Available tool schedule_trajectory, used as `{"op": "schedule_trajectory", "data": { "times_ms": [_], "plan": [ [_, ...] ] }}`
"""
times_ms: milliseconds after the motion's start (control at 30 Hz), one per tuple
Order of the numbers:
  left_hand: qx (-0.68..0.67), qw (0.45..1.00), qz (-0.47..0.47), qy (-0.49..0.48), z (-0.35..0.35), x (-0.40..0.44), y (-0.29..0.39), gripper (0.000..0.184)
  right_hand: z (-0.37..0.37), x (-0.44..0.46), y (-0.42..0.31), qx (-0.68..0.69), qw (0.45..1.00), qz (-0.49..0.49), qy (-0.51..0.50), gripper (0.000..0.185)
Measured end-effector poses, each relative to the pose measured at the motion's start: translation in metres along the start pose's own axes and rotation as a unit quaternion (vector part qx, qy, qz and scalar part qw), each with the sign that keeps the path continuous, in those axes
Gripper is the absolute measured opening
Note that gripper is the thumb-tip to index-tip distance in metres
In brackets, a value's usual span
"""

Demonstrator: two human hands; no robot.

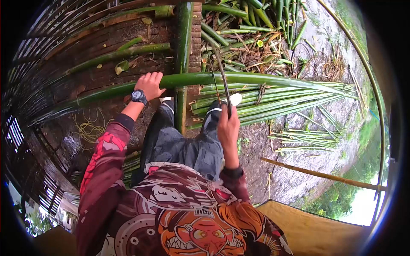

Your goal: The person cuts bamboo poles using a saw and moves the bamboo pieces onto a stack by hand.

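A long green bamboo pole (192,79) lies crosswise in front of me, resting over an upright-running green bamboo rail (183,42). My left hand (149,86), with a watch (139,97) on its wrist, grips the pole left of the rail, thumb and fingers closed over it. In my right hand (229,128) is the handle of a bow saw (221,68) with a dark curved frame and a thin blade. The saw crosses the pole to the right of the rail. Whether its teeth have entered the bamboo I cannot tell.
Below the pole on the right lies a tied bundle of thin bamboo lengths (273,102), with a smaller pile (305,140) beyond. Cut bamboo pieces (252,42) heap at the top. A bamboo slat platform (106,34) is on the left, and yellowish string (90,128) lies tangled there.
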State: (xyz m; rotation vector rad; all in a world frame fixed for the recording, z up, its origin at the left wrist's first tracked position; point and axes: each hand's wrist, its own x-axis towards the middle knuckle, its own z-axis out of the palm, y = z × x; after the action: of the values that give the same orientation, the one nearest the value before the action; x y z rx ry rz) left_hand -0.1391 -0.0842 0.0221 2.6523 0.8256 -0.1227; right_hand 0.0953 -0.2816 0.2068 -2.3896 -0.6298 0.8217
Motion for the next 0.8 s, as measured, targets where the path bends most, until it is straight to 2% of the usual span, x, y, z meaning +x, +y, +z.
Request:
{"op": "schedule_trajectory", "data": {
  "times_ms": [100,167,233,267,300,333,367,567,633,700,733,767,800],
  "plan": [
    [-0.002,1.000,0.004,0.004,0.002,-0.006,0.003,0.060,-0.043,-0.068,-0.009,0.007,0.994,0.100,-0.031,0.023],
    [-0.002,1.000,0.007,0.016,0.000,-0.001,0.003,0.062,-0.057,-0.085,-0.016,0.012,0.993,0.114,-0.026,0.025],
    [-0.011,0.999,-0.009,-0.033,-0.003,0.002,0.000,0.064,-0.057,-0.084,-0.017,0.035,0.993,0.105,-0.028,0.023],
    [-0.014,1.000,0.016,-0.017,0.002,0.002,-0.005,0.061,-0.036,-0.055,-0.007,0.001,0.997,0.071,-0.030,0.025],
    [-0.018,0.999,0.019,-0.023,0.002,0.004,-0.004,0.061,0.002,-0.016,0.041,-0.197,0.958,-0.206,0.037,0.021],
    [-0.023,0.999,0.009,-0.048,0.000,0.005,-0.001,0.061,0.026,0.021,0.045,-0.198,0.959,-0.203,0.005,0.023],
    [-0.014,0.998,0.002,-0.059,-0.007,0.014,-0.009,0.060,0.031,0.031,0.012,-0.008,0.999,-0.049,0.007,0.024],
    [0.004,0.999,0.006,-0.054,-0.008,0.012,-0.005,0.062,0.045,0.008,0.050,0.071,0.995,-0.060,0.035,0.023],
    [0.007,0.998,0.004,-0.063,-0.007,0.011,-0.006,0.061,0.041,0.007,0.036,0.072,0.996,-0.043,0.025,0.023],
    [0.002,0.999,0.014,-0.034,-0.006,0.009,-0.004,0.061,0.028,0.007,0.030,0.046,0.999,-0.017,0.005,0.029],
    [0.002,1.000,0.024,0.001,-0.001,0.009,-0.007,0.063,0.022,-0.005,0.039,-0.014,0.996,-0.087,0.029,0.028],
    [0.016,0.998,0.016,-0.062,-0.011,0.014,-0.006,0.064,0.015,-0.027,0.049,-0.076,0.983,-0.159,0.053,0.028],
    [0.012,0.999,0.020,-0.047,-0.007,0.017,-0.010,0.065,-0.006,-0.055,0.031,-0.021,0.998,-0.049,0.022,0.026]
  ]
}}
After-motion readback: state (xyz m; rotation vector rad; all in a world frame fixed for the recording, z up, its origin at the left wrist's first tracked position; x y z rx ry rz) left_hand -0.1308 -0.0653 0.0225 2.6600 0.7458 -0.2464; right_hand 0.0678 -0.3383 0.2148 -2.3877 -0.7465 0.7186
